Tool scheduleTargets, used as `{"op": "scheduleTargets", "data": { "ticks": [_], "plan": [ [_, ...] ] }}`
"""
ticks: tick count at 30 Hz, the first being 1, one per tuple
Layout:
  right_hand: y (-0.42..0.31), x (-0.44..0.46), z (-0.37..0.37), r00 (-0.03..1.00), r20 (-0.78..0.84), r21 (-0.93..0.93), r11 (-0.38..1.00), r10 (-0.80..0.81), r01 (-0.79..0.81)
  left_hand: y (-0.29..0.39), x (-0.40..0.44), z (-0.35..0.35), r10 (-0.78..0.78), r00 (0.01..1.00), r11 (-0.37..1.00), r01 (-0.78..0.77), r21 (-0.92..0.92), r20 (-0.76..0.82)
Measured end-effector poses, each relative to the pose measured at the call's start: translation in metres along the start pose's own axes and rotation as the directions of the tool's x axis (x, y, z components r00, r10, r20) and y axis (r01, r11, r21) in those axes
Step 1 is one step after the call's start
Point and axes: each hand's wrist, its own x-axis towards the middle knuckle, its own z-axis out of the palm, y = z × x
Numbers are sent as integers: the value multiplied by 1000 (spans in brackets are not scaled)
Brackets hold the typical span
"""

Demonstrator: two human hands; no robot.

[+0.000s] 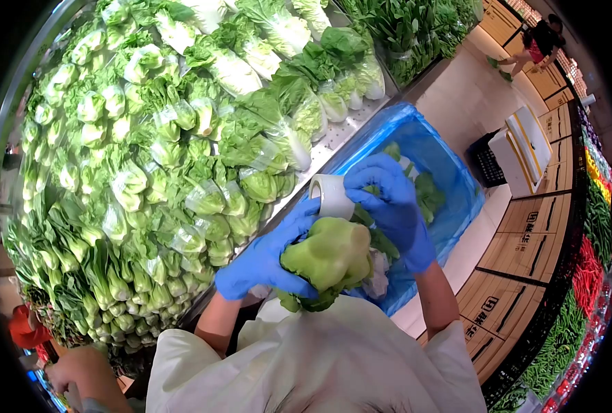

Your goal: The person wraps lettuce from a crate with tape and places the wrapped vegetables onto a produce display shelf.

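Note:
My left hand (271,251), in a blue glove, is wrapped round a head of green lettuce (333,251), its pale cut stem end turned up. Just above the lettuce sits a roll of clear tape (333,198), between my two hands; the fingertips of the left hand reach its lower left side. My right hand (392,203), also gloved in blue, has its fingers pinched together at the roll's right edge. Whether a loose tape end is between them, I cannot tell. Beneath my hands stands a bin lined with a blue plastic bag (457,237), with leaves inside.
On the left, a sloped display holds rows of taped lettuce (209,196), napa cabbage (234,69) and bok choy (117,282). A white box (519,155) on a black crate stands right of the bin. Peppers (587,275) line the right-hand stand. Another person (543,45) is at the far right.

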Motion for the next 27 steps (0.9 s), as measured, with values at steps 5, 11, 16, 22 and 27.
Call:
{"op": "scheduleTargets", "data": {
  "ticks": [5, 11, 16, 22, 27],
  "plan": [
    [19, -6, 7, 996, 89, -28, 999, 26, -23, -5, 3, 1, -64, 998, 975, 66, -212, 14],
    [27, -9, 2, 895, 188, 403, 800, 404, -445, -15, 0, 0, -33, 997, 998, 37, -59, 65],
    [22, -8, 8, 950, 186, 279, 914, 250, -295, -5, -3, 6, -77, 996, 964, 85, -253, 40],
    [22, -6, 16, 988, 140, 39, 996, 68, -75, -9, -5, 2, -37, 994, 978, 57, -202, 100],
    [29, -4, 28, 925, 101, 646, 683, 366, -341, -16, -7, 3, -35, 997, 981, 49, -189, 75]
  ]
}}
